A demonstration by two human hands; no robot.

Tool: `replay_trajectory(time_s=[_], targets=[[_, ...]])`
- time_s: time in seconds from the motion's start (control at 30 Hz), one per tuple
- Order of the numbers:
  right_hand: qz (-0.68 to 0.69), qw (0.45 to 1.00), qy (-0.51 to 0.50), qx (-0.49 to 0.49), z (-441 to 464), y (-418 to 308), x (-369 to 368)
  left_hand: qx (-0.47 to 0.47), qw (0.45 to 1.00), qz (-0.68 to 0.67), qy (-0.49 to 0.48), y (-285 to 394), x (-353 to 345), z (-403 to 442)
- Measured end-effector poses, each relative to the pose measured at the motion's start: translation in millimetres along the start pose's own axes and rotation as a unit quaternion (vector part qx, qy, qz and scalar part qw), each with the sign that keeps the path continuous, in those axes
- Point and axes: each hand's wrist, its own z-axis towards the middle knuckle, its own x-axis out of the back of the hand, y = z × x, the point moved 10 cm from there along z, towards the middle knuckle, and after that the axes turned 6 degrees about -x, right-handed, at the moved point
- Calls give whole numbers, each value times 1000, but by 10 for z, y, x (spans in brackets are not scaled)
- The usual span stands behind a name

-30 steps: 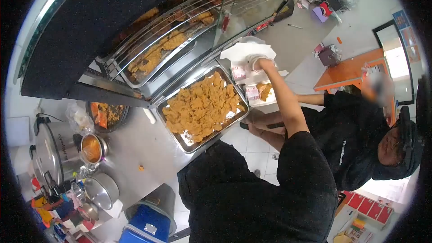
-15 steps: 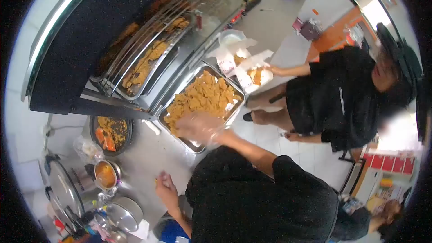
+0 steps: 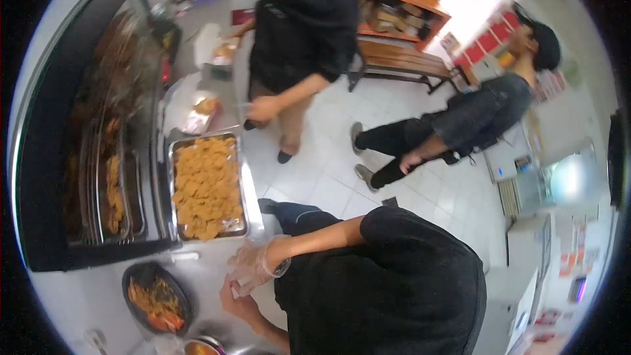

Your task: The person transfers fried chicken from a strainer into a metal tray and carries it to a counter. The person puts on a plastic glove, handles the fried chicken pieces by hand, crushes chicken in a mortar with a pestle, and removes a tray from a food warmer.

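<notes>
My right hand [image 3: 261,264], in a clear plastic glove [image 3: 257,256], is just past the near corner of a metal tray [image 3: 244,213] of golden fried pieces [image 3: 207,187]. Its fingers look apart and hold no food. Bare, my left hand [image 3: 240,301] meets the gloved fingertips from below, its fingers seeming to pinch the glove plastic; blur hides the exact contact. Both hands are over the steel counter [image 3: 210,269]. Left of them sits a dark round dish [image 3: 158,299] with crumbly food and orange-red pieces.
A glass display case [image 3: 98,177] with racks of fried food stands left. Beyond the tray are open paper boxes with food [image 3: 200,115]. One co-worker [image 3: 302,33] stands at the counter's far part; another person [image 3: 460,118] stands farther right. A metal pot [image 3: 204,345] is at the bottom.
My right hand has left the fried pieces and come to my left hand. My view has turned right. The co-worker's hand now reaches a box farther along the counter.
</notes>
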Motion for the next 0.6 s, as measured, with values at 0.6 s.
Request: replay_trajectory(time_s=[0.6], targets=[[81,973,155,148,74,-24,-287,218,969,-9,116,-694,21,-544]])
